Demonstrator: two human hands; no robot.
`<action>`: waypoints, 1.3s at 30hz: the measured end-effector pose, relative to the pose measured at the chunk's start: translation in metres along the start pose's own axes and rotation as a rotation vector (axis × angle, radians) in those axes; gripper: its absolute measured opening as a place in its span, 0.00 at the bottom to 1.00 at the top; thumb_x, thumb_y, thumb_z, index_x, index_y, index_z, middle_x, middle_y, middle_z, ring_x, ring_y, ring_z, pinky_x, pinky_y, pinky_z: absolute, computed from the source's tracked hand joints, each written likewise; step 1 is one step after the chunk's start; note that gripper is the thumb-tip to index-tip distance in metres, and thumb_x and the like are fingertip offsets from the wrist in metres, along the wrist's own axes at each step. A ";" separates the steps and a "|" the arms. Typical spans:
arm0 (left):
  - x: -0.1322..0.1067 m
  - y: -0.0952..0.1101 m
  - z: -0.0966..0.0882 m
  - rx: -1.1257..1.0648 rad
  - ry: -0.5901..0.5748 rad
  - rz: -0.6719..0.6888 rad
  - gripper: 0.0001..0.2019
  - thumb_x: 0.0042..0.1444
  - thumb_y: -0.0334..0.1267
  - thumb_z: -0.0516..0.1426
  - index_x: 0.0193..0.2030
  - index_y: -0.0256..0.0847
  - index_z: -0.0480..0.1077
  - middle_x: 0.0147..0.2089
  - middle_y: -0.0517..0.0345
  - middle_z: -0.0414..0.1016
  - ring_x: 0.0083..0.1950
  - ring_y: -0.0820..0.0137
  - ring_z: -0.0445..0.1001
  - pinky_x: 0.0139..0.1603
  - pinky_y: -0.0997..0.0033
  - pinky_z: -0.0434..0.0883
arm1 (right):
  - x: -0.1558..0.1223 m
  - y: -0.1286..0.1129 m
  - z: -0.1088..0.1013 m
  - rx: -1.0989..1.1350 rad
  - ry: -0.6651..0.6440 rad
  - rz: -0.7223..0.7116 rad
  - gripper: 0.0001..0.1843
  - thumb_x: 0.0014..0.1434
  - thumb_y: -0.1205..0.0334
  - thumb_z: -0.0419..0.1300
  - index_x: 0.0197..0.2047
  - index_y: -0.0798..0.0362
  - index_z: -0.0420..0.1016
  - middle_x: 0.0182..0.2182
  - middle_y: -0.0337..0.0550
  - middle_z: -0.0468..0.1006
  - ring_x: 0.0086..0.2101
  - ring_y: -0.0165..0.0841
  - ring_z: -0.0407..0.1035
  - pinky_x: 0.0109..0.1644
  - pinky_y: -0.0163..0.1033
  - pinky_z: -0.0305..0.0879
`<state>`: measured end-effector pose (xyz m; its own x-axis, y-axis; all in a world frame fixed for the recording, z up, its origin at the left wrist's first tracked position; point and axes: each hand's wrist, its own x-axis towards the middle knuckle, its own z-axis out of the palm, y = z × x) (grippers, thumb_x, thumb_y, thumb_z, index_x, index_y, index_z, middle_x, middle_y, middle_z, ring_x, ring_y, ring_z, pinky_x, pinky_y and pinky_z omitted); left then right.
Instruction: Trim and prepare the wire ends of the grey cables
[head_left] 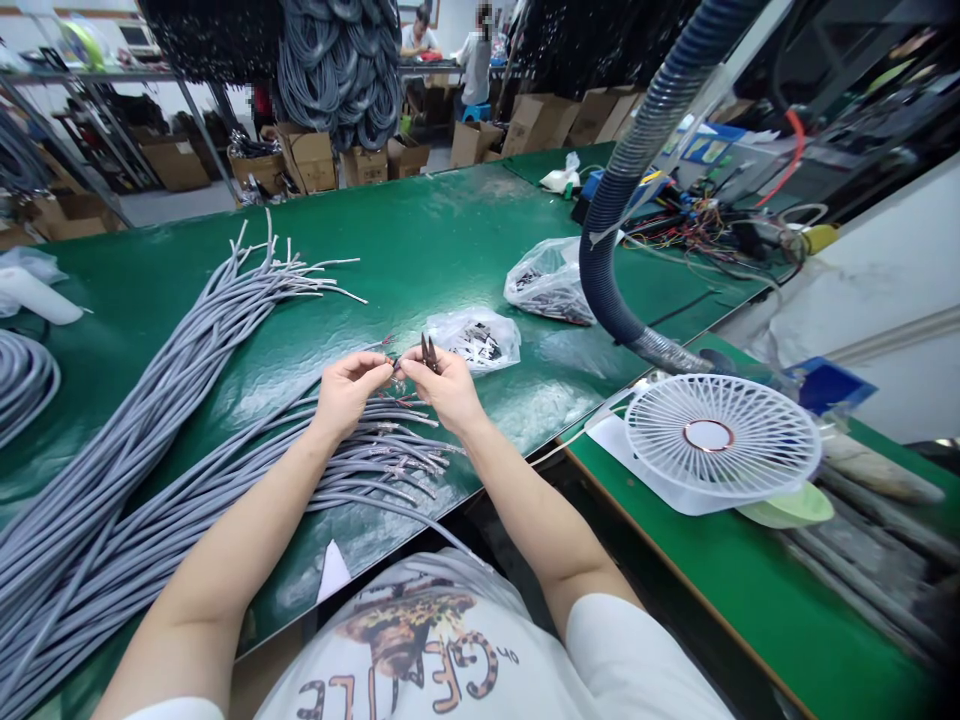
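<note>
A: ok so what's closest on that worktop (427, 225)?

B: Pile of grey cables (352, 465), running under the left forearm with their stripped ends fanned out near the hands. Just past that, the left grip (346, 392) has thumb and finger pinched on a tiny wire end (396, 368). The right grip (446, 388) meets it there and also has dark-tipped snips (428, 352) tucked in the fingers, points facing away.

A: Are the snips biting anything?

B: Not that I can see. The wire end sits between the two sets of fingertips, too small to make out properly.

A: How's that stuff gonna handle?

B: My guess: grey jacket's springy and a bit slick, a single cable's light but the whole pile would be hefty. Thin cores are soft and easy to nick or bend, so I'd hold the jacket just behind the strip and only lightly pinch the cores.

A: And further out?

B: Clear bag of small black and white parts (480, 342) just beyond the right hand, another bag (551, 280) behind it, then cardboard boxes (540, 122) way back.
</note>
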<state>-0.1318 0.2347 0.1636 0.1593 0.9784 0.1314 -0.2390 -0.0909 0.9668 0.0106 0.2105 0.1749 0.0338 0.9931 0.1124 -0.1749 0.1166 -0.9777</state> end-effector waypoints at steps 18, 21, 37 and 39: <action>0.004 0.004 -0.003 -0.163 -0.058 -0.045 0.10 0.39 0.39 0.66 0.24 0.38 0.71 0.33 0.61 0.67 0.28 0.79 0.66 0.29 0.77 0.70 | 0.003 0.012 -0.001 -0.357 -0.057 -0.221 0.08 0.52 0.58 0.60 0.30 0.54 0.75 0.26 0.38 0.75 0.28 0.28 0.67 0.34 0.34 0.62; 0.005 0.005 -0.003 -0.248 -0.056 -0.108 0.11 0.39 0.38 0.67 0.25 0.37 0.71 0.31 0.62 0.67 0.28 0.79 0.67 0.28 0.79 0.70 | 0.008 0.018 0.000 -0.162 -0.112 -0.063 0.09 0.48 0.56 0.63 0.29 0.54 0.74 0.23 0.37 0.74 0.25 0.29 0.66 0.29 0.34 0.61; 0.007 -0.006 -0.006 -0.202 -0.103 0.004 0.08 0.42 0.37 0.66 0.26 0.38 0.71 0.29 0.63 0.68 0.28 0.79 0.64 0.32 0.77 0.67 | 0.009 -0.006 -0.001 -0.217 -0.164 -0.277 0.08 0.53 0.59 0.61 0.31 0.54 0.71 0.27 0.36 0.72 0.29 0.27 0.67 0.36 0.34 0.64; 0.008 -0.007 -0.006 -0.190 -0.111 0.012 0.08 0.42 0.37 0.65 0.26 0.38 0.71 0.29 0.63 0.68 0.28 0.78 0.64 0.32 0.77 0.67 | 0.009 -0.005 0.000 -0.197 -0.170 -0.262 0.08 0.54 0.58 0.60 0.31 0.54 0.69 0.26 0.36 0.71 0.28 0.27 0.67 0.35 0.34 0.65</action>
<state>-0.1350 0.2441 0.1568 0.2575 0.9502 0.1758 -0.4160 -0.0552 0.9077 0.0118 0.2193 0.1805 -0.1144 0.9198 0.3752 0.0117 0.3790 -0.9253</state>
